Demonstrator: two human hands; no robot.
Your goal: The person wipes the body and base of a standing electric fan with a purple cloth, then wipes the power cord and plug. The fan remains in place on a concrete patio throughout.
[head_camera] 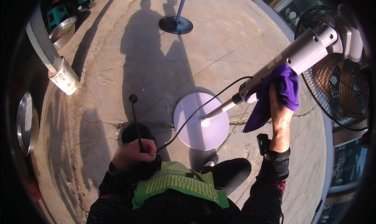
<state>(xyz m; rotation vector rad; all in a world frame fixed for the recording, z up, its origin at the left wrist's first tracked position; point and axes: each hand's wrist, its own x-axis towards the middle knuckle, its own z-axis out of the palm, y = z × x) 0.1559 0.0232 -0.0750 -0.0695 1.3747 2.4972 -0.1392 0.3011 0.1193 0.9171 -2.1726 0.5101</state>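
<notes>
My left hand [135,155] is closed around a black power cord [194,108] that runs up to a standing fan. A straight dark length of it rises from my fist to a round black end [133,98], whose kind I cannot make out. With my right hand [279,112] I press a purple cloth [283,86] against the fan's pale column [302,52]. The cloth hides part of the column and most of my fingers. The column leans right in view from its round base [188,121] to the caged fan head [332,86].
Ahead stands another black round base [176,25] with a blue pole. At left are a post in a white sleeve [67,77], metal basins [63,31], a metal tray [25,124] and green stools [57,15]. Glass windows [348,162] line the right side.
</notes>
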